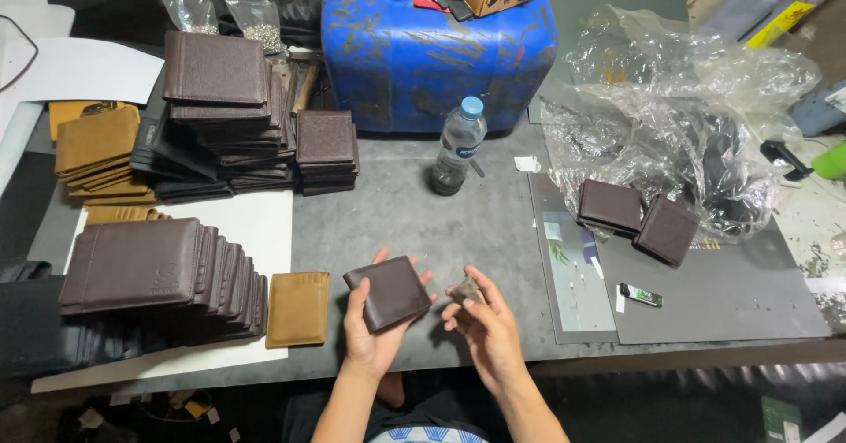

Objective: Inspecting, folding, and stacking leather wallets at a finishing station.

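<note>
Resting flat across the upturned left hand [374, 324], a folded dark brown leather wallet [389, 292] sits above the near edge of the grey work table [423, 223], fingers curled up around its sides. The right hand [487, 324] pinches a small crumpled grey-brown scrap [466, 290], perhaps paper or cloth, just beside the wallet. This looks like a one-by-one check or wipe of finished pieces; the next move probably calls for bringing scrap and wallet together with a light touch. The wallet's grain is pebbled and its corners rounded. A row of matching wallets [163, 275] and a tan suede-like one [298, 309] lie on white board to the left.
</note>
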